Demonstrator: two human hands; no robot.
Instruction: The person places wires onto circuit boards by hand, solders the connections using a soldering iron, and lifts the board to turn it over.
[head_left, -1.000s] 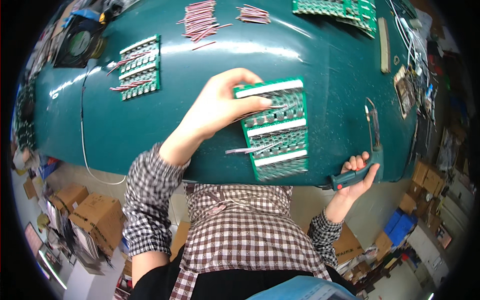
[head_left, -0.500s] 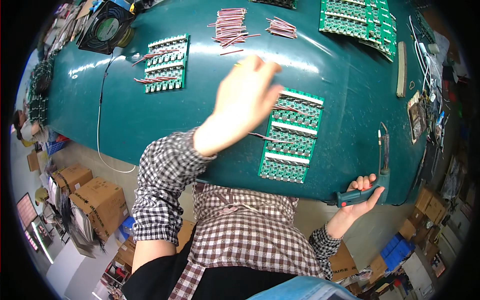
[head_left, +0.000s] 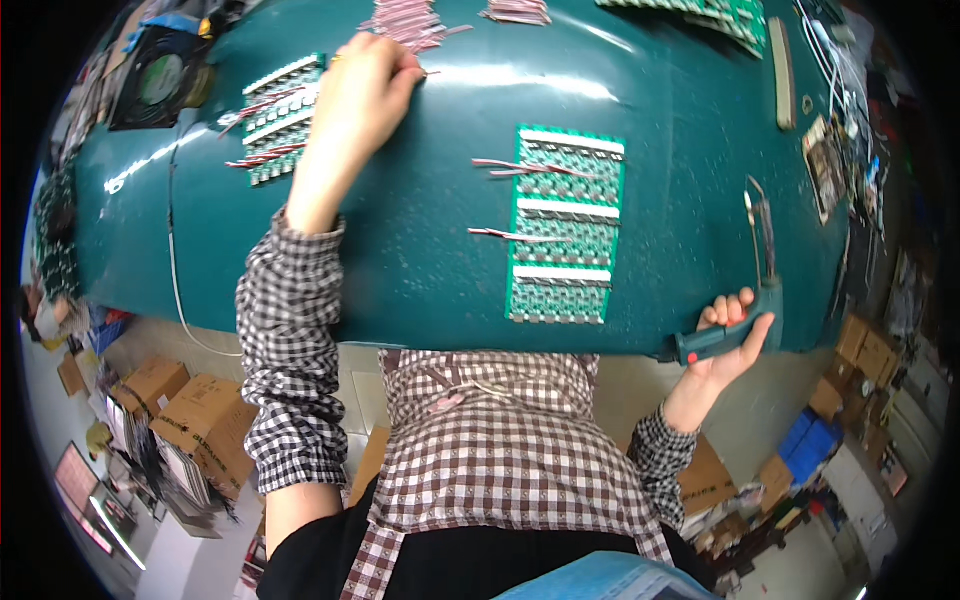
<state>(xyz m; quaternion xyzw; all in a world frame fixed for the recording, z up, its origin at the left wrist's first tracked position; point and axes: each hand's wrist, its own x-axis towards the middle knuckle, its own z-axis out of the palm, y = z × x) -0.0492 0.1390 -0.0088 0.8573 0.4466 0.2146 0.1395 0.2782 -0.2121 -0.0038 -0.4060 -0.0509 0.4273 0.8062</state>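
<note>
My left hand (head_left: 365,95) is up at the far left, its fingers drawn together at one short red-and-white wire (head_left: 432,73). Only the wire's right end shows past the fingertips; the grip itself is partly hidden. Just beyond lies a pile of similar wires (head_left: 405,22). My right hand (head_left: 740,335) grips a teal soldering gun (head_left: 768,300) with a red button, its metal tip and thin feed tube pointing away from me. Between the hands lies a green circuit board (head_left: 565,225) with white connector strips; red, white and dark wires lie across two rows and stick out left.
A second wired circuit board (head_left: 270,130) sits partly behind my left forearm. A smaller wire bundle (head_left: 517,10) and stacked green boards (head_left: 700,12) are at the far edge. A black fan (head_left: 165,80) stands far left; a pale bar (head_left: 783,75) lies at the right.
My left hand has moved away from the near circuit board, left and farther out, to the lone wire beside the pile. The right hand still holds the soldering gun. The whole view has shifted.
</note>
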